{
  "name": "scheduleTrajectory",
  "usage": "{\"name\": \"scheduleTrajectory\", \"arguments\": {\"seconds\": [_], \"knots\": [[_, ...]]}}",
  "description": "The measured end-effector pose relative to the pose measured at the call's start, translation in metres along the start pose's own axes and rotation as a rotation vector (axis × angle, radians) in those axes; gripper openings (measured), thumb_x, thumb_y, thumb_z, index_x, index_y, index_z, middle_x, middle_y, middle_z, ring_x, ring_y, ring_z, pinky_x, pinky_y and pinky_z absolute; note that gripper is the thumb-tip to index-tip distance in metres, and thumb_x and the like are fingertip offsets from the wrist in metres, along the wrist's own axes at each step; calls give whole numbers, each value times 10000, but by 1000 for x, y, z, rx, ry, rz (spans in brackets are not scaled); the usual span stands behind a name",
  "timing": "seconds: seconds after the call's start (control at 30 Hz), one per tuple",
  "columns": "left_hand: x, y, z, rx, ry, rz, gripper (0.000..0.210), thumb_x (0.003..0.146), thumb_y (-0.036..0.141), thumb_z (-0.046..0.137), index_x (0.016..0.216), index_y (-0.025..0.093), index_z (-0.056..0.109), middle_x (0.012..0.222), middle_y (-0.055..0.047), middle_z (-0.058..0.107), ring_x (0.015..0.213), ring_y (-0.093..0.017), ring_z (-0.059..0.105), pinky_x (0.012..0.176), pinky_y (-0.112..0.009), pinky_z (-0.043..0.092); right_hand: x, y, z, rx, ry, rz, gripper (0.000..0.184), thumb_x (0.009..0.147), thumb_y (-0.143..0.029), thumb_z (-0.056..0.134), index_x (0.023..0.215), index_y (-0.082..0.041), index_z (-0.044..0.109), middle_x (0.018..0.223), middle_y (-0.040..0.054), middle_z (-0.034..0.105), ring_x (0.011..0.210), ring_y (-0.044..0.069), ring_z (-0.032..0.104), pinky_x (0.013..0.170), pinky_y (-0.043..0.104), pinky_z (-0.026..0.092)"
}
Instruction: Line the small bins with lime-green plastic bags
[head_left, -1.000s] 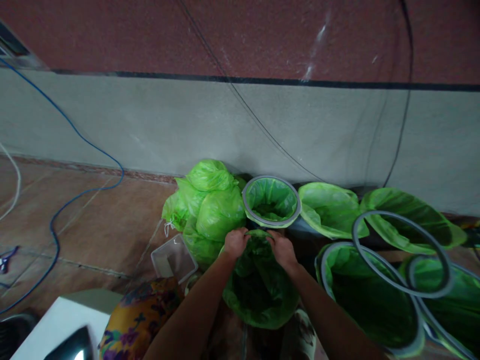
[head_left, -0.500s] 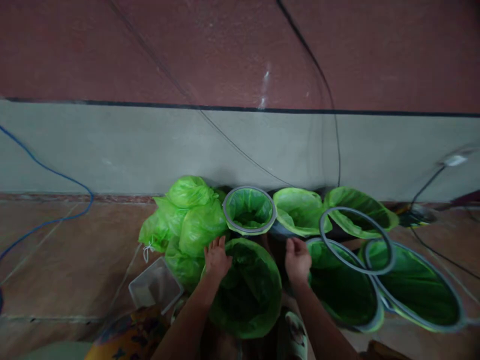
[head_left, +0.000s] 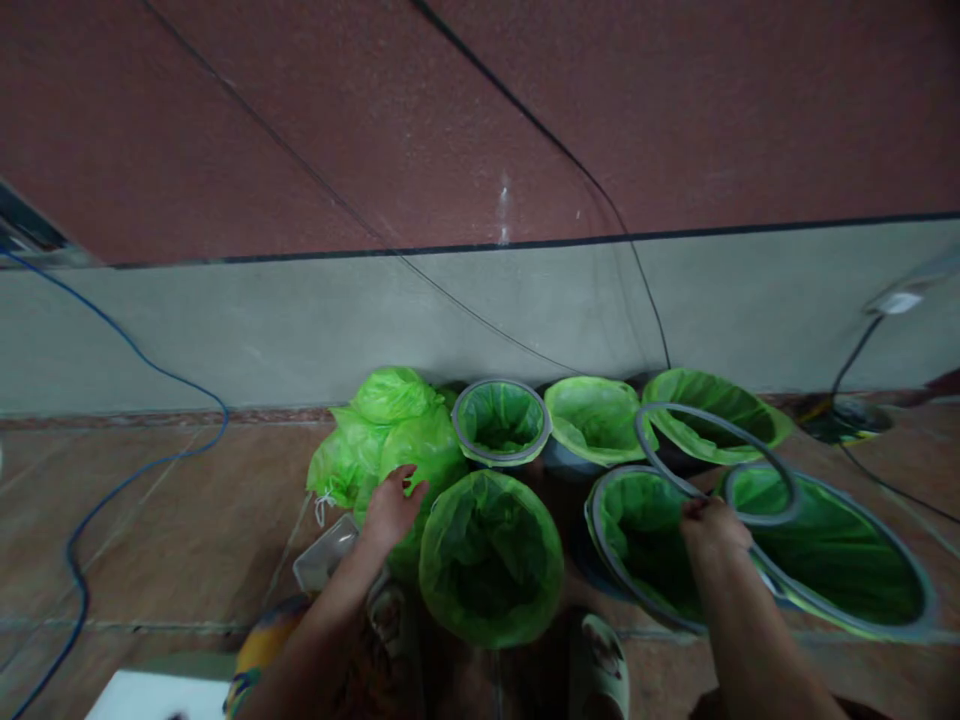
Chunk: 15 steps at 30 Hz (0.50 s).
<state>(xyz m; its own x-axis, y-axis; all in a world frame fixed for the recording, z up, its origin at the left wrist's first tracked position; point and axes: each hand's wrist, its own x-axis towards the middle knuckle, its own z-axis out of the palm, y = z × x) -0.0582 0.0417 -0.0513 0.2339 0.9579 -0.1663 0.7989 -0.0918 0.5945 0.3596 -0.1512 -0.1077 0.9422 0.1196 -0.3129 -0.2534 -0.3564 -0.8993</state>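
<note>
My right hand [head_left: 714,530] is closed on the near edge of a loose grey ring [head_left: 793,490], which lies tilted across several bins at the right. Under that hand stands a bin [head_left: 637,515] with a green liner and a grey ring round its mouth. My left hand [head_left: 394,508] hovers with nothing in it, thumb and fingers apart, in front of a heap of full green bags [head_left: 397,395]. Between my hands, near my feet, is a bin [head_left: 491,560] whose green liner is folded over the mouth, with no grey ring on it.
Along the wall stand more lined bins: one with a grey ring [head_left: 501,422], two with bare liner edges [head_left: 592,415]. A wide ringed bin [head_left: 847,560] is at far right. A clear plastic container [head_left: 328,553], blue cable [head_left: 142,460] and power cord [head_left: 855,365] are also around.
My right hand has moved right, from beside the middle bin onto the loose grey ring. My left hand has drawn back left from that bin's edge. The view has shifted slightly.
</note>
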Motion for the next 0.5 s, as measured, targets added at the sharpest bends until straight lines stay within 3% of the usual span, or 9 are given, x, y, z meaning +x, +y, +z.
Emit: {"name": "scheduleTrajectory", "arguments": {"seconds": [0.1,0.17,0.27,0.37,0.5], "knots": [[-5,3,-4,-243,-73,-58,371,872,400,488,1101,142,625,1094,-106,702,969,-206,669,858,-306,504,-62,12,6,175,-94,86,126,834,-325,490,767,-219,478,753,38,611,485,100,500,532,295,490],[-11,5,-2,-457,-150,-171,448,904,486,403,1119,151,607,1122,-106,695,982,-198,669,825,-303,519,-113,31,11,205,-225,104,154,728,-342,599,739,-207,525,689,18,619,489,113,520,521,283,495],[-20,4,5,-715,-303,-330,618,925,606,220,1201,160,546,1161,-114,678,962,-181,673,752,-288,542,-173,62,15,161,-517,156,265,650,-414,680,719,-171,601,587,-12,591,416,75,425,408,225,387],[-26,-2,16,-624,-365,-317,662,938,604,122,1176,162,553,1054,-90,707,898,-158,679,706,-250,543,-193,84,18,52,-611,175,323,620,-470,686,638,-163,589,453,-61,478,373,68,384,376,211,326],[-28,-11,35,-349,-322,-230,367,936,415,406,1010,133,628,855,-47,710,761,-137,666,644,-220,513,-183,97,24,-74,-668,182,312,622,-468,650,577,-170,568,389,-76,419,342,78,387,375,220,336]]}}
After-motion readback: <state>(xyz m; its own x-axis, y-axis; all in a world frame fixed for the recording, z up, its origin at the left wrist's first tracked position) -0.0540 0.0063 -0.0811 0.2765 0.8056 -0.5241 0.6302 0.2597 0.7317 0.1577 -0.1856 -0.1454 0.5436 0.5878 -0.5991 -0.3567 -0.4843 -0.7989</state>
